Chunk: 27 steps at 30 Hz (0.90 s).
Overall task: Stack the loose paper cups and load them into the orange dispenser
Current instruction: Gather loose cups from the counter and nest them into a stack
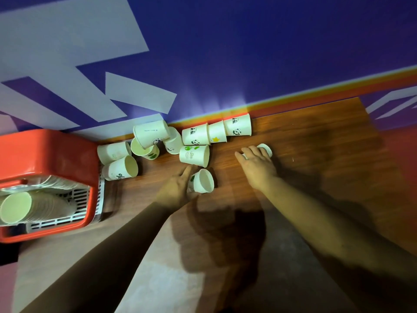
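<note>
One paper cup (pixel 202 180) was clasped by the left hand (pixel 178 188), a second cup (pixel 266 150) by the right hand (pixel 257 163), fingers curled; the cups being light and crushable, gentle side grips were judged best.

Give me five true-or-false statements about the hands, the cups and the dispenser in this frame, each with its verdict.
1. The left hand holds a green-printed cup. True.
2. The right hand is away from every cup. False: its fingers curl over a right-side cup.
3. The orange dispenser stands on the person's right. False: it is on the left.
4. A stack of cups already lies in the dispenser. True.
5. The loose cups all stand upright. False: several lie on their sides near the wall.
</note>
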Available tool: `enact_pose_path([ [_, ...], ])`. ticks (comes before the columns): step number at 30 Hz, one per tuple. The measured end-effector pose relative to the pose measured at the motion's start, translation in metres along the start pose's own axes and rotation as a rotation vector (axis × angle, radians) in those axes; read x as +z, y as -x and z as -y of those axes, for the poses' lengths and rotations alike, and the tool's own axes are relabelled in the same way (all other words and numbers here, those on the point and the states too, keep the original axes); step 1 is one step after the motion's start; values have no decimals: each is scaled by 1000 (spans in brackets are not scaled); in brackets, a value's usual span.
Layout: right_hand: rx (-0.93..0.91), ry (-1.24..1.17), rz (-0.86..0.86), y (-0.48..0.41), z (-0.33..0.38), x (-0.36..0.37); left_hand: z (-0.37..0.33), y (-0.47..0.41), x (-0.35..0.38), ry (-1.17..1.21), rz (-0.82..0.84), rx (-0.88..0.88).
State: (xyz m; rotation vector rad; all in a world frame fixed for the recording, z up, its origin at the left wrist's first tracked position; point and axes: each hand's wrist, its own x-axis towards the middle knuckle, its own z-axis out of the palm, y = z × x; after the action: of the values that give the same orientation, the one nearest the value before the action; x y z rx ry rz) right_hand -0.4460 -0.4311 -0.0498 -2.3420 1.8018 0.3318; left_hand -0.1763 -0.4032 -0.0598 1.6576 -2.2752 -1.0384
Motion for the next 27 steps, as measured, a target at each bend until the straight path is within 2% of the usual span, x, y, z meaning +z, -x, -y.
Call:
enact_pose_path([
  [4, -30, 70, -34, 10, 4, 0, 9, 23, 13, 302, -86, -161],
  [7, 12, -33, -45, 13, 9, -3, 10, 42, 22, 545, -95, -265],
  [11, 79, -165, -13, 17, 17, -1, 13, 59, 34, 650, -115, -311],
  [14, 200, -434, -171, 23, 30, -9, 10, 67, 37, 569, -113, -346],
  [17, 201, -675, -374, 33, 50, -28, 16, 78, 37, 554, -77, -333],
  [20, 172, -861, -382, 40, 77, -48, 34, 93, 25, 444, -37, -316],
  [24, 113, -956, -281, 43, 123, -58, 60, 100, -14, 123, -265, -360],
  [27, 32, -890, -297, 41, 148, -46, 81, 94, -52, -35, -436, -375],
])
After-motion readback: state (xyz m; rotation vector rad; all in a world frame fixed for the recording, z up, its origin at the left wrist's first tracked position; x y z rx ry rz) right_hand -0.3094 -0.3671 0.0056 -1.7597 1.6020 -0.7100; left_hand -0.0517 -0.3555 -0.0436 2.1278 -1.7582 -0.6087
